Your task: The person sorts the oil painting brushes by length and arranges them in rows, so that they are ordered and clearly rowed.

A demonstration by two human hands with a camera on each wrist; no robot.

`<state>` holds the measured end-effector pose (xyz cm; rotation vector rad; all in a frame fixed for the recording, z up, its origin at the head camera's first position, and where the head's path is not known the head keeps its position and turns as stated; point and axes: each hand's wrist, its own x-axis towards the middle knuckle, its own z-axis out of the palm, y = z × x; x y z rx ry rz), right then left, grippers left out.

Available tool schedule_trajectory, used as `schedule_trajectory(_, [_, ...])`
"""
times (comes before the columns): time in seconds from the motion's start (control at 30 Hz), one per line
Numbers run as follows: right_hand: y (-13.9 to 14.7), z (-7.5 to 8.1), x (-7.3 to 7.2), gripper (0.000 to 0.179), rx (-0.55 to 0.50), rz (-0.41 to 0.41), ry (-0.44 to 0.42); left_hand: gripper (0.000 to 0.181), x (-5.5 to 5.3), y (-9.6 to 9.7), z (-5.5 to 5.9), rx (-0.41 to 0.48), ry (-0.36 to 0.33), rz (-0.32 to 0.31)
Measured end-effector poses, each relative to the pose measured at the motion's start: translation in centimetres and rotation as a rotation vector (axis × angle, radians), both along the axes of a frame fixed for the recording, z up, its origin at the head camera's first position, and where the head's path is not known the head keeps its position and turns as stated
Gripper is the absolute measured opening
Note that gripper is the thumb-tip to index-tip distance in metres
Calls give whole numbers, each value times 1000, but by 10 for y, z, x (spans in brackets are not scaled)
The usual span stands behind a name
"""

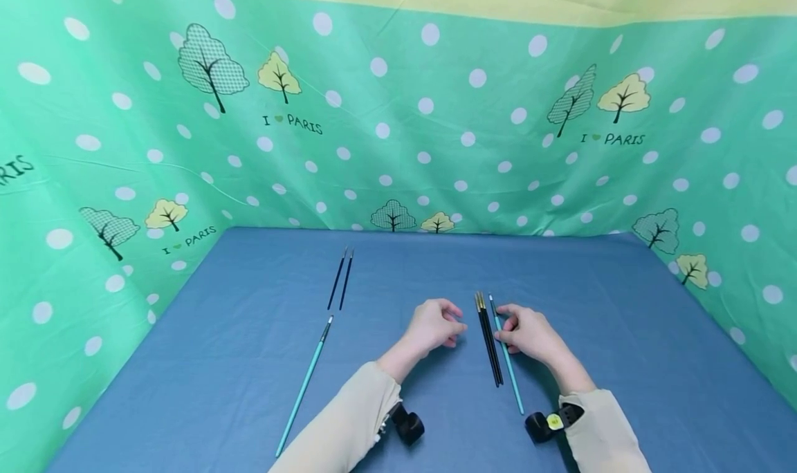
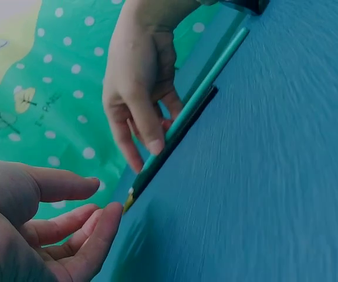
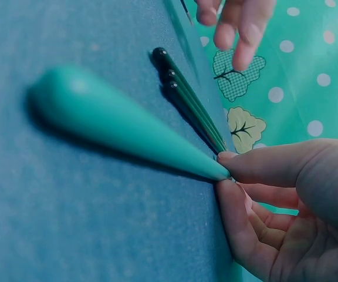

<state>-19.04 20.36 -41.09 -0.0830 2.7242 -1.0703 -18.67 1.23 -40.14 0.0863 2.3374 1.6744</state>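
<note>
My right hand (image 1: 529,331) pinches a turquoise paintbrush (image 1: 512,379) between thumb and fingers, partway along its length, as the right wrist view shows. The brush lies along the table, its bristle end pointing away from me. Just left of it, three black paintbrushes (image 1: 490,341) lie side by side, their rounded handle ends (image 3: 169,76) plain in the right wrist view. My left hand (image 1: 436,323) is to the left of the black brushes and holds nothing. Its thumb and fingers stand apart, slightly bent, near the brushes' bristle end in the left wrist view.
Another turquoise paintbrush (image 1: 305,386) lies slanted on the left of the blue table (image 1: 205,362). Beyond it are two thin dark paintbrushes (image 1: 342,283) side by side. A green dotted curtain (image 1: 398,162) hangs behind the table and along its sides.
</note>
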Motion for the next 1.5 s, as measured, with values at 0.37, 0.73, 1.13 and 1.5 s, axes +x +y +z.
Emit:
schedule_trajectory(0.37, [1,2,0,49,3,6,-5,24,-5,35,-8,6,-11,39])
schedule_trajectory(0.73, [2,2,2,48,-13,12,2,29,-1,51,-17,-169,118,130])
schedule_trajectory(1.13, [1,1,2,48,-6,8,4,34,-1,55,-19,-272,166,165])
schedule_trajectory(1.5, [-1,3,2,48,-3,3,3,35,-13,45,-19,-409,229,166])
